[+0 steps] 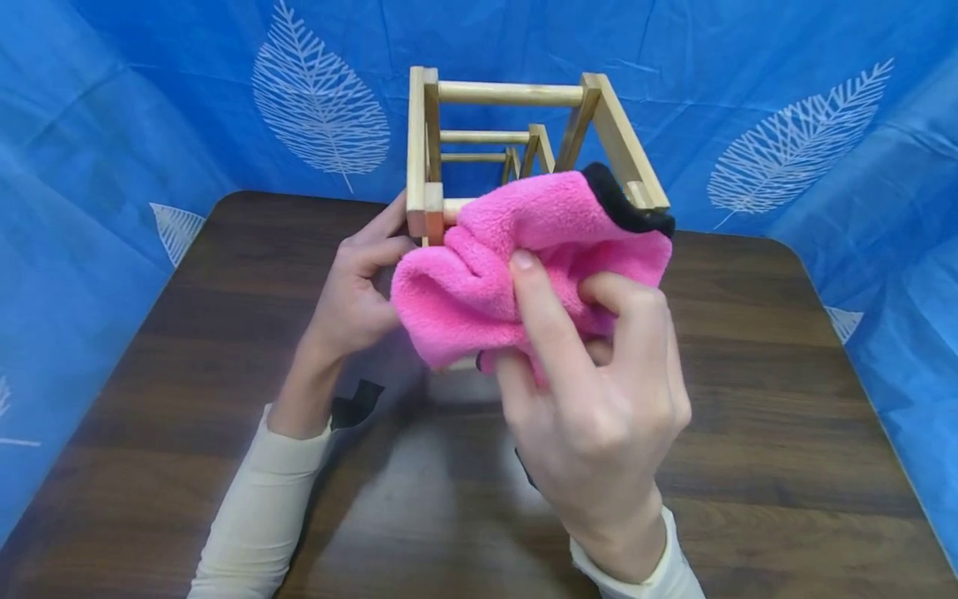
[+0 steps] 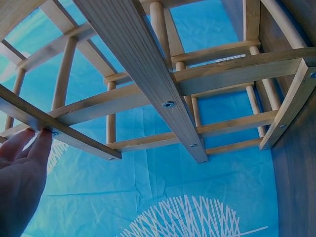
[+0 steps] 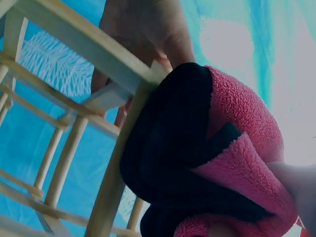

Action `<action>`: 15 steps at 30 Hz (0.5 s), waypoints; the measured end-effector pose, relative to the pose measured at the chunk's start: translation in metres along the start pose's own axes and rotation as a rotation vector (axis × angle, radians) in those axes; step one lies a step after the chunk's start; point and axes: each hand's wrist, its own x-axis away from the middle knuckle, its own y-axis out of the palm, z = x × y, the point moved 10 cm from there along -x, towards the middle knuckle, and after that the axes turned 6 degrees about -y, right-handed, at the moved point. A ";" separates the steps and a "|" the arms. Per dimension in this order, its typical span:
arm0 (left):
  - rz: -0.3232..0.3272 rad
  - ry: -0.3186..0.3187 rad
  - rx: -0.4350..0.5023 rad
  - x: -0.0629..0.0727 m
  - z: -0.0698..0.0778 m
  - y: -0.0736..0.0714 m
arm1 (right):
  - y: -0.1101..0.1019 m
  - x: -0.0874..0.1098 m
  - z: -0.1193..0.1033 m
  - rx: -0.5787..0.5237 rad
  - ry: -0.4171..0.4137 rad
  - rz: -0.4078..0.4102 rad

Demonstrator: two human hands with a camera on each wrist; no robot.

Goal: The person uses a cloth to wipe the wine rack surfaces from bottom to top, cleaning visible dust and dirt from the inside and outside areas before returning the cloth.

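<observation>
A tall light-wood rack (image 1: 512, 93) of flat bars and round dowels stands upright on the table. At its near left corner my left hand (image 1: 358, 293) grips the frame, and the left wrist view shows fingertips (image 2: 43, 143) against a lower bar. My right hand (image 1: 599, 408) holds a bunched pink fleecy cloth (image 1: 479, 312) with black edging, its fingers pressing into the folds. The cloth lies over the rack's near top bar and hides most of it. From the right wrist view, the cloth's dark side (image 3: 168, 133) touches a wooden bar (image 3: 106, 192).
The dark wood-grain table (image 1: 756, 399) spreads around the rack. Blue sheeting (image 1: 486, 42) with white leaf prints hangs behind and at both sides. A black strap piece (image 1: 359, 403) shows by the left wrist.
</observation>
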 end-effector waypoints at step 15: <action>0.009 -0.037 -0.035 0.000 0.001 -0.001 | -0.056 -0.030 0.016 -0.024 0.214 0.101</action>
